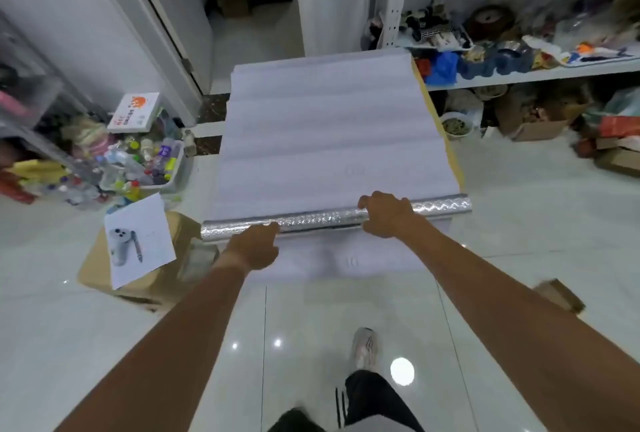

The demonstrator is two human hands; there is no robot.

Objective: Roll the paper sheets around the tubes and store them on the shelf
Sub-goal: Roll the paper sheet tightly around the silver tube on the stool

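A long white paper sheet (329,133) lies flat on a table with a yellow edge (446,140), running away from me. Across its near end lies a shiny silver tube (322,218) with a diamond pattern. My left hand (254,246) rests on the tube's left part, fingers curled over it. My right hand (386,215) grips the tube right of its middle. The sheet's near end hangs a little over the table's front, under the tube. The white metal shelf (533,73) stands at the right.
The shelf holds crowded toys and bags, with boxes (535,120) and a bowl beneath it. A clear bin of bottles (145,168) sits at the left. A cardboard box (138,269) with a printed sheet on it stands by the table's left corner. A doorway lies ahead.
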